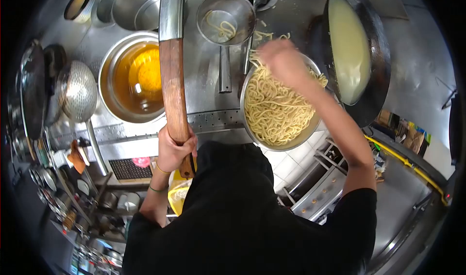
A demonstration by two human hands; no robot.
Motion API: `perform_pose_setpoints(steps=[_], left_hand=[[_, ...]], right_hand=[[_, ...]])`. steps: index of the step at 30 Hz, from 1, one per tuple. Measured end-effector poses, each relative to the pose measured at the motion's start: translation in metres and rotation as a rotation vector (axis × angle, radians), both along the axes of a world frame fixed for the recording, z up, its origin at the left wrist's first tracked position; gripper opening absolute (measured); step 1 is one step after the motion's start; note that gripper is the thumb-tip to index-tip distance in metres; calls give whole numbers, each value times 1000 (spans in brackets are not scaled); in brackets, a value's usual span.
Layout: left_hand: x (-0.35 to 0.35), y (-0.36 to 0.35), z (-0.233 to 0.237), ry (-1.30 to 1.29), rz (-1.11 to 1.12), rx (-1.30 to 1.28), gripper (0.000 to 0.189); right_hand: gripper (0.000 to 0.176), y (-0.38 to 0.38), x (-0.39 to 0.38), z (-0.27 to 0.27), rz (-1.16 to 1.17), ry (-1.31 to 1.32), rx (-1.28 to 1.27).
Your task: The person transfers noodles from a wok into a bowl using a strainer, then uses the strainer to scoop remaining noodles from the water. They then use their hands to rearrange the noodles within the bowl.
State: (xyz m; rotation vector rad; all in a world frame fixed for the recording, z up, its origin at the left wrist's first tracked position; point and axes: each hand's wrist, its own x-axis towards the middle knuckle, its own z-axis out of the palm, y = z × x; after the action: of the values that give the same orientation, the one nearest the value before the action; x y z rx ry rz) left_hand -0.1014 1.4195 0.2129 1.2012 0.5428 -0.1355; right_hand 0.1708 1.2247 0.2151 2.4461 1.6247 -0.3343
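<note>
My left hand (177, 144) is closed around a thick wooden handle (173, 81) with a metal sleeve at its far end. The handle runs away from me, and its far part leaves the top of the view. Over the far rim of a metal bowl (316, 124) is my right hand (281, 59), its fingers smeared by motion. Pale yellow noodles (279, 107) fill that bowl, and some strands lie right at my right fingertips. A few more strands (262, 35) are on the counter beyond the rim.
A small saucepan (224, 71) with a few noodles sits between handle and bowl. Left are a pot (108, 103) of amber liquid and a perforated ladle (80, 90). A black wok (378, 71) with cloudy liquid stands right. Metal containers (128, 8) are at the back.
</note>
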Motion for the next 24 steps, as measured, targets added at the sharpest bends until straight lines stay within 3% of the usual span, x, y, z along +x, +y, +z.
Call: perform_pose_setpoints(steps=[2, 3, 5, 8, 9, 11, 15, 18, 19, 21, 22, 24], left_hand=[[-3, 1, -1, 2, 10, -11, 13], [-3, 2, -1, -5, 14, -4, 14], [-5, 1, 0, -5, 52, -36, 14], [-14, 0, 0, -1, 110, -79, 14], [-19, -1, 0, 3, 124, -87, 15], [-26, -2, -1, -15, 129, -77, 15], [-32, -1, 3, -68, 145, -110, 13], [-36, -5, 1, -119, 179, -133, 12], [-37, -5, 2, -127, 167, -129, 12], [-40, -6, 4, -134, 164, -105, 12], [-40, -8, 6, -129, 150, -57, 11], [-43, -9, 7, -129, 133, -47, 10]], right_hand=[[42, -19, 45, -28, -387, -61, 79], [42, -19, 58, -37, -378, -59, 78], [66, -16, 74, -51, -715, 161, -244], [79, 2, 64, -78, -620, 393, -249], [79, 13, 58, -78, -609, 394, -248], [80, 36, 36, -72, -402, 358, -547], [70, 61, 1, -57, -342, 278, -663], [45, 53, -7, -70, -366, 149, -361], [45, 48, -9, -62, -378, 145, -353], [53, 31, -12, -48, -520, 98, -96], [53, 8, -19, -42, -518, 53, 244], [57, -41, -40, -26, -544, -50, 554]])
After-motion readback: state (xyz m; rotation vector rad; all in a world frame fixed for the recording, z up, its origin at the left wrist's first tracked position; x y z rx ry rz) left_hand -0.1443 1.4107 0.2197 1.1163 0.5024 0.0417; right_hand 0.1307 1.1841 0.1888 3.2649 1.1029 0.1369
